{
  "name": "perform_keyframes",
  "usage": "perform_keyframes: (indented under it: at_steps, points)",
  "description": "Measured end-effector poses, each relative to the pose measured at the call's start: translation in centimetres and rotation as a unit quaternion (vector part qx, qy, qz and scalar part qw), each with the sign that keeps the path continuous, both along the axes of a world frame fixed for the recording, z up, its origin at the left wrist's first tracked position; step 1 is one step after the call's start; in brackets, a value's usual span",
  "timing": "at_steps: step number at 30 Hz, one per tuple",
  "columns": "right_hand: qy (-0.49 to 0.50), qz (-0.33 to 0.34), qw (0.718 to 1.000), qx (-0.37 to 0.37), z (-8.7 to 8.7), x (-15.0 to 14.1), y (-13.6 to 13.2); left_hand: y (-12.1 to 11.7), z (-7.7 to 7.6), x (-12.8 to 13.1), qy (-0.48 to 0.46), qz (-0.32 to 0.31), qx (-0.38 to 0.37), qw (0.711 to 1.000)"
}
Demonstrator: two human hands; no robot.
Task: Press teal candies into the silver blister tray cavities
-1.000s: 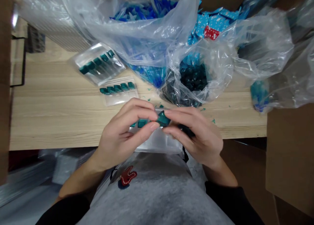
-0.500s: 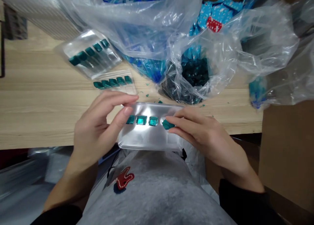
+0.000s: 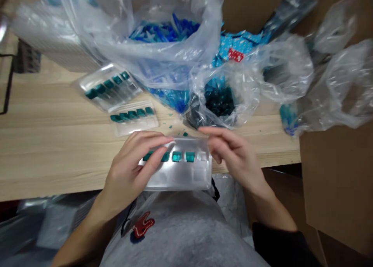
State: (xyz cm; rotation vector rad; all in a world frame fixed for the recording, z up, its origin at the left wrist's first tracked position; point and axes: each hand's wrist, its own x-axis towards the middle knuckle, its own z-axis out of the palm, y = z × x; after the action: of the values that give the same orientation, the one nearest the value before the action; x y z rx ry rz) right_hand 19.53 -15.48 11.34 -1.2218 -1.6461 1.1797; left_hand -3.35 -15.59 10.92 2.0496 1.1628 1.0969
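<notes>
Plastic sleeve (image 3: 177,179), 4 teal gems (image 3: 176,156); left hand (image 3: 131,166) holding.

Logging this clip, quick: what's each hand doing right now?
Left hand: closed, holding the clear plastic tray.
Right hand: open, beside the tray's right end, holding nothing visible.

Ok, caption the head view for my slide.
Left hand grips a clear tray of teal pieces at the edge of a wooden table, right hand beside it.
</notes>
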Motion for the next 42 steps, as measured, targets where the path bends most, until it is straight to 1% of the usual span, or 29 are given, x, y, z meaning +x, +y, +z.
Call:
perform_keyframes:
  at_steps: [1, 2, 4, 8, 11, 13, 16, 19, 23, 24, 26, 28, 29, 30, 32, 34, 37, 40, 42]
  points:
    - [0.093, -0.031, 0.993, -0.063, -0.1, 0.2, 0.4, 0.0, 0.1, 0.3, 0.005, -0.002, 0.01, 1.0]
    - [0.169, -0.047, 0.978, -0.113, -0.1, 0.2, 0.6, 0.1, 0.2, 0.7, 0.013, -0.004, 0.019, 1.0]
    - [0.269, -0.031, 0.947, -0.173, -0.2, -0.1, 0.9, 0.2, 0.4, 1.6, 0.031, -0.005, 0.04, 0.999]
    - [0.381, 0.029, 0.901, -0.206, 0.1, -1.7, 0.2, 0.5, 0.8, 3.4, 0.073, -0.005, 0.091, 0.993]
    - [0.438, 0.027, 0.864, -0.246, 0.6, -2.2, -0.6, 0.4, 1.0, 4.1, 0.123, -0.008, 0.102, 0.987]
    - [0.449, 0.019, 0.853, -0.265, 0.9, -2.2, -1.0, 0.2, 1.1, 4.2, 0.142, -0.014, 0.1, 0.985]
    - [0.437, 0.03, 0.86, -0.261, 0.8, -1.8, -1.0, -0.1, 1.2, 4.2, 0.145, -0.018, 0.106, 0.984]
    - [0.428, 0.046, 0.875, -0.221, 0.3, -1.6, -0.7, -0.1, 1.4, 4.1, 0.131, -0.018, 0.104, 0.986]
    - [0.421, 0.084, 0.886, -0.173, -0.4, -1.6, -1.0, 0.1, 1.4, 3.9, 0.083, -0.009, 0.1, 0.991]
    - [0.408, 0.092, 0.894, -0.159, -0.5, -1.6, -1.3, 0.1, 1.4, 3.8, 0.069, -0.003, 0.095, 0.993]
    - [0.346, 0.088, 0.927, -0.117, -0.3, -1.5, -1.7, 0.1, 1.4, 3.7, 0.036, 0.001, 0.073, 0.997]
    - [0.259, 0.055, 0.962, -0.063, 0.2, -1.4, -2.0, 0.0, 1.6, 3.5, -0.001, 0.002, 0.039, 0.999]
    - [0.223, 0.036, 0.973, -0.042, 0.4, -1.3, -2.0, 0.0, 1.7, 3.4, -0.016, -0.001, 0.025, 1.0]
    - [0.203, 0.023, 0.979, -0.026, 0.7, -1.2, -1.9, 0.0, 2.0, 3.2, -0.025, -0.008, 0.017, 1.0]
    - [0.218, 0.022, 0.975, -0.024, 1.1, -1.1, -1.5, 0.2, 2.5, 2.9, -0.011, -0.033, 0.027, 0.999]
    - [0.27, 0.043, 0.961, -0.044, 1.3, -1.1, -1.1, 0.4, 2.9, 2.6, 0.03, -0.051, 0.071, 0.996]
    - [0.322, 0.052, 0.942, -0.083, 1.2, -1.2, -0.9, 0.7, 3.1, 2.4, 0.088, -0.024, 0.148, 0.985]
    - [0.294, 0.026, 0.95, -0.105, 1.2, -1.2, -1.0, 0.7, 2.9, 2.4, 0.127, 0.001, 0.203, 0.971]
    - [0.273, 0.015, 0.955, -0.116, 1.2, -1.1, -1.0, 0.7, 2.7, 2.4, 0.143, -0.003, 0.225, 0.964]
